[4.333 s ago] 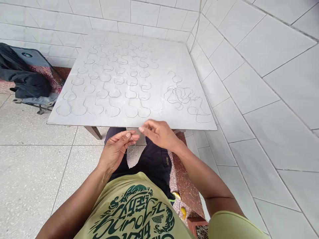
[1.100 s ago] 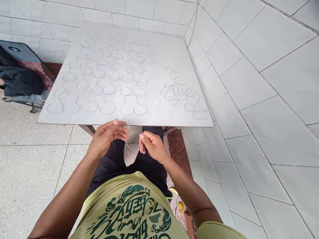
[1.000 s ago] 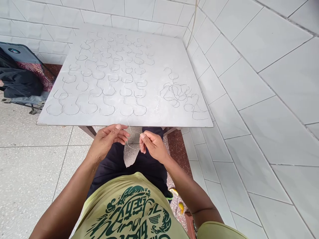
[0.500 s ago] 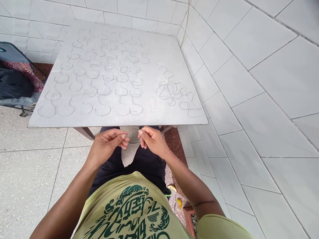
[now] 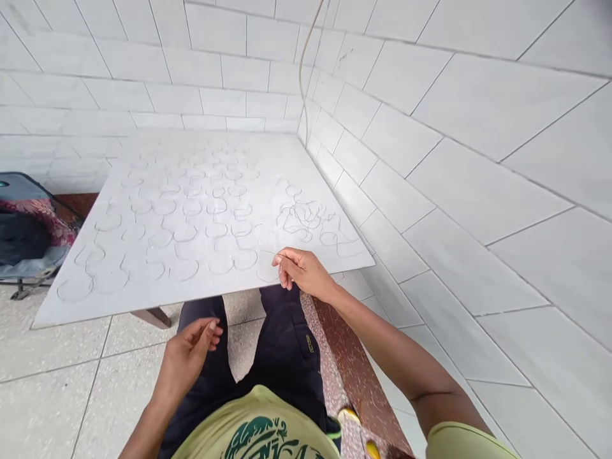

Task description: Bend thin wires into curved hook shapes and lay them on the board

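Note:
My right hand is over the table's front edge, thumb and fingers pinched on a thin, curved wire. The wire's loop extends to the left of the fingertips, just above or touching the tabletop; I cannot tell which. My left hand is over my lap, below the table edge, with fingers curled toward the thumb and nothing visible in them. Several rows of similar S-shaped bent wires lie on the white tabletop, left of my right hand. Beyond that hand is a tangled heap of wires.
White tiled walls border the table at the back and right. A cable hangs in the corner. At the left stands a folding chair with a dark bundle on it. A wooden table leg shows underneath.
Both hands were together on the wire in front of the table edge. My left hand has let go and drawn back; my right has carried the wire over the tabletop. The view has tilted up.

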### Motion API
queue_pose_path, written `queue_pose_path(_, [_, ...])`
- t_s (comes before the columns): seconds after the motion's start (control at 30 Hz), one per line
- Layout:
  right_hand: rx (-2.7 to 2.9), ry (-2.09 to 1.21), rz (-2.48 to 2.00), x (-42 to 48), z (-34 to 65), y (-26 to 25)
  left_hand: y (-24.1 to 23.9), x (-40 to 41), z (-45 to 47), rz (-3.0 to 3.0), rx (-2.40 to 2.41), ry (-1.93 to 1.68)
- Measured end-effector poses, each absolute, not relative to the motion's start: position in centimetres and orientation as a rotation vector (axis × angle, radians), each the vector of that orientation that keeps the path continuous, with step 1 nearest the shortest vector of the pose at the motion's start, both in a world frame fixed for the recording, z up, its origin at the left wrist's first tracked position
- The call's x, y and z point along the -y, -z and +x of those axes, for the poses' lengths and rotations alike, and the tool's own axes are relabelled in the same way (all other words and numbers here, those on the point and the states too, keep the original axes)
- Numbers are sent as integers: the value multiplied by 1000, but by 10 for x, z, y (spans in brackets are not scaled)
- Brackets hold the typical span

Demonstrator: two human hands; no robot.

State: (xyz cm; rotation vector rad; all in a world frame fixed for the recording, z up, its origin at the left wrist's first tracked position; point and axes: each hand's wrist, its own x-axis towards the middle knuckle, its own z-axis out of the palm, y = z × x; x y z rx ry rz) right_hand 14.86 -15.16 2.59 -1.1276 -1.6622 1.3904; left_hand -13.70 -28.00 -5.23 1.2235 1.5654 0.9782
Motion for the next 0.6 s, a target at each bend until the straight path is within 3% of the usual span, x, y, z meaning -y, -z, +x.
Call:
queue_pose_path(0.3, [1665, -1076, -1240, 11, 163, -66, 157, 275, -181, 1469, -1863, -962])
queue_pose_path(0.6, [1993, -635, -1663, -103, 134, -62, 187, 269, -180, 1953, -2112, -913])
